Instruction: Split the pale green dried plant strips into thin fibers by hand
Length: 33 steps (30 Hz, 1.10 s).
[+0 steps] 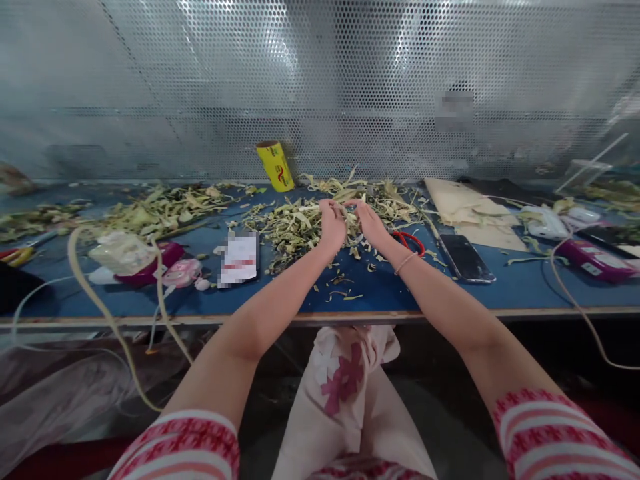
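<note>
On the blue tabletop (380, 290), the left hand (332, 225) rested in the pile of pale green strips (295, 227), its fingers curled narrow around a few of them. The right hand (369, 221), just beside it at three o'clock, pinched more strips, with red scissors (411, 240) at its four o'clock and a black phone (466, 257) farther right.

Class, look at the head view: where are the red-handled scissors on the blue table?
The red-handled scissors lie right of centre, beside the right hand's wrist and left of the black phone.
</note>
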Tool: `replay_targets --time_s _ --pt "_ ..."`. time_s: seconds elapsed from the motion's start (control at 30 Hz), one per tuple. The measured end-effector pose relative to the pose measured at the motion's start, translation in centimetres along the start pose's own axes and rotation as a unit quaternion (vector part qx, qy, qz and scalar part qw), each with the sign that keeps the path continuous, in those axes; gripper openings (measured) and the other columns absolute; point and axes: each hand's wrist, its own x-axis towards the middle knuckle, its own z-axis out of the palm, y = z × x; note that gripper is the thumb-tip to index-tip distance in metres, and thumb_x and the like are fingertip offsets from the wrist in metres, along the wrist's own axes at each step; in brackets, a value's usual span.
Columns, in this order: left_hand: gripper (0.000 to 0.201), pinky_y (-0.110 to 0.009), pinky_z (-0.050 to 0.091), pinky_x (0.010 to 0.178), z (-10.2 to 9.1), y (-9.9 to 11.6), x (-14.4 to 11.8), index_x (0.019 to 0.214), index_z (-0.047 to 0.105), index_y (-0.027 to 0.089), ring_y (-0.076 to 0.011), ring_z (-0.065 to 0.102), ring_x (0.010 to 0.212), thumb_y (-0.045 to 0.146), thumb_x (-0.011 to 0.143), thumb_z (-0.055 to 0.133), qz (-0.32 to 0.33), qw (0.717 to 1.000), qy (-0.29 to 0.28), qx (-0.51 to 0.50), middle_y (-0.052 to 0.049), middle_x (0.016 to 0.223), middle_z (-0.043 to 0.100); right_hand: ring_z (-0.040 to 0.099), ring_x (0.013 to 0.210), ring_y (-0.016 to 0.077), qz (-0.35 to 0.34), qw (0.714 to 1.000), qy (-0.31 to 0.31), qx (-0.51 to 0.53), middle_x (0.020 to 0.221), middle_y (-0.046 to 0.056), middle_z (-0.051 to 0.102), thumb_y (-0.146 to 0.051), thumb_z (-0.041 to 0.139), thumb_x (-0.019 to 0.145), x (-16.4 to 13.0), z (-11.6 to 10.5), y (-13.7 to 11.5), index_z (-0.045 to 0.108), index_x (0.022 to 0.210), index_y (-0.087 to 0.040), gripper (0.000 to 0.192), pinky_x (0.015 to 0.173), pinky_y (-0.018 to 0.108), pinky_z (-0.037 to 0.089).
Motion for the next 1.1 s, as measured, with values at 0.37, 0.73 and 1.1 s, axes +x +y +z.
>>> replay_targets --time_s 0.37,0.73,1.1 --pt "0.023 -0.023 0.035 0.06 -0.1 -0.2 -0.5 0.083 0.044 0.024 -0.0101 0.041 0.06 0.041 0.085 0.059 0.061 0.996 -0.069 -0.016 0.001 0.075 0.049 0.02 0.044 0.0082 0.097 0.984 0.124 0.079 0.069 -0.001 0.038 -0.078 0.018 0.084 1.1 -2.1 1.4 0.056 0.107 -0.023 0.071 0.041 0.027 0.025" --pt "0.018 -0.023 0.026 0.046 -0.8 0.2 1.2 0.086 0.036 0.024 -0.0051 0.033 0.044 0.036 0.094 0.047 -0.043 0.998 0.029 -0.027 0.006 0.072 0.045 0.015 0.044 0.006 0.09 0.988 0.021 0.125 0.062 -0.008 0.028 -0.071 0.055 0.075 0.5 -1.8 0.3 0.052 0.098 -0.025 0.052 0.044 0.025 0.017" --pt "0.018 -0.024 0.029 0.047 -0.6 0.2 1.5 0.091 0.04 0.023 -0.0046 0.031 0.041 0.034 0.091 0.053 -0.084 0.992 0.02 -0.097 0.004 0.077 0.061 0.035 0.049 0.0088 0.045 0.998 0.042 -0.012 0.066 -0.001 0.048 -0.056 0.054 0.082 0.6 -2.4 1.0 0.06 0.08 -0.019 0.038 0.049 0.026 0.031"
